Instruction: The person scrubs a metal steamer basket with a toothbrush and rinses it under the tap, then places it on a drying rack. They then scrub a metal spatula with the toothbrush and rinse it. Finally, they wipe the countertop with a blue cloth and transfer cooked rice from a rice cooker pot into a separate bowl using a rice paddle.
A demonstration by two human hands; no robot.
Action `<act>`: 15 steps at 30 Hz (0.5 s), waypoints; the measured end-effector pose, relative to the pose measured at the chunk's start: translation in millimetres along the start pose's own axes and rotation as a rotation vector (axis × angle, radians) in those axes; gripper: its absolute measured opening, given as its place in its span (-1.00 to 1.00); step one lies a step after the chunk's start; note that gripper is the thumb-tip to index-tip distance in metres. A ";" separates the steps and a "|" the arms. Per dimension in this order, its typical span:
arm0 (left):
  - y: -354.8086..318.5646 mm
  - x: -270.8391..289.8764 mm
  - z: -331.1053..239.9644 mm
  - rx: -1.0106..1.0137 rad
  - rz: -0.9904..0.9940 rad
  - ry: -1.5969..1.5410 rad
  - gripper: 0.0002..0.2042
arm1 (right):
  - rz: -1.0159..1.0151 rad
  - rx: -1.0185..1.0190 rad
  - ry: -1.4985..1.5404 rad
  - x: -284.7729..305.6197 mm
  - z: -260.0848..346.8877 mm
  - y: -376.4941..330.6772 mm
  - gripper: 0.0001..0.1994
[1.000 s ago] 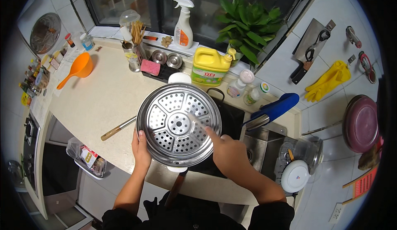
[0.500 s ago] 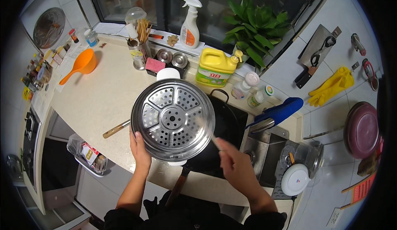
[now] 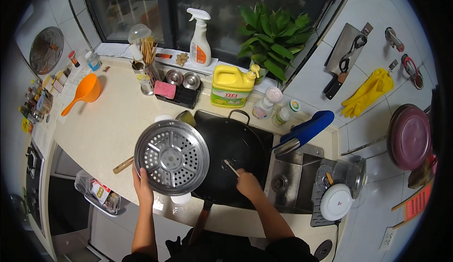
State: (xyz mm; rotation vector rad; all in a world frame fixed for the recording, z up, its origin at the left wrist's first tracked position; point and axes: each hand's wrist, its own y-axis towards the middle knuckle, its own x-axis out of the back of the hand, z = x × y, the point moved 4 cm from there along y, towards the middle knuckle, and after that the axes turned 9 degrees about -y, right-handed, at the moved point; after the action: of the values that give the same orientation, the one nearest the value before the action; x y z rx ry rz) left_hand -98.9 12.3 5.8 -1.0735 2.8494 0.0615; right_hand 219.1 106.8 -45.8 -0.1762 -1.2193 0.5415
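Two things are in hand: a steamer (image 3: 172, 156) and a thin pale stick (image 3: 231, 167). The left hand (image 3: 144, 186) holds the steamer by the near left of its rim, thumb at the edge; its other fingers are partly hidden. The right hand (image 3: 248, 184) is closed on the lower end of the stick, whose rounded tip is over the inside of the wok (image 3: 236, 139); whether it touches the metal, I cannot tell. The steamer, holes facing up, is over the worktop (image 3: 108, 125) and overlaps the left side of the wok. White handles show at its far and near edges. A wooden handle (image 3: 123, 165) sticks out from behind its left side.

The wok is on a black hob (image 3: 202, 116), its long handle (image 3: 200, 222) pointing toward the person. To its right is the sink (image 3: 302, 170), with a white bowl (image 3: 337, 201) beyond. Behind the wok stands a yellow jug (image 3: 229, 87); left of that, a pink sponge (image 3: 164, 90) and two steel cups (image 3: 191, 80) sit in a black rack (image 3: 181, 98). An orange ladle (image 3: 88, 88) lies farther left. A spray bottle (image 3: 200, 47) and a plant (image 3: 276, 38) stand by the window. On the right wall hang a cleaver (image 3: 346, 47) and yellow gloves (image 3: 370, 93).
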 end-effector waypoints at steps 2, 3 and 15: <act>-1.7 0.2 -2.4 0.040 0.047 -0.028 -0.55 | -0.037 0.086 0.367 46.6 5.2 -31.2 -0.73; -2.7 -1.2 -1.7 0.062 0.074 -0.043 -0.56 | 0.091 0.062 0.559 52.8 -1.1 -35.9 -0.72; -15.0 -0.7 8.5 0.221 0.148 -0.158 -0.57 | -0.668 0.365 0.298 58.2 61.4 72.1 -0.83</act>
State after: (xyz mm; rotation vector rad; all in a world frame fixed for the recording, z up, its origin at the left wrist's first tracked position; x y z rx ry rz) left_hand -87.9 2.2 -2.7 -0.7785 2.7103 -0.1474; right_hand 154.5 187.6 -5.0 0.4380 -0.8021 0.1336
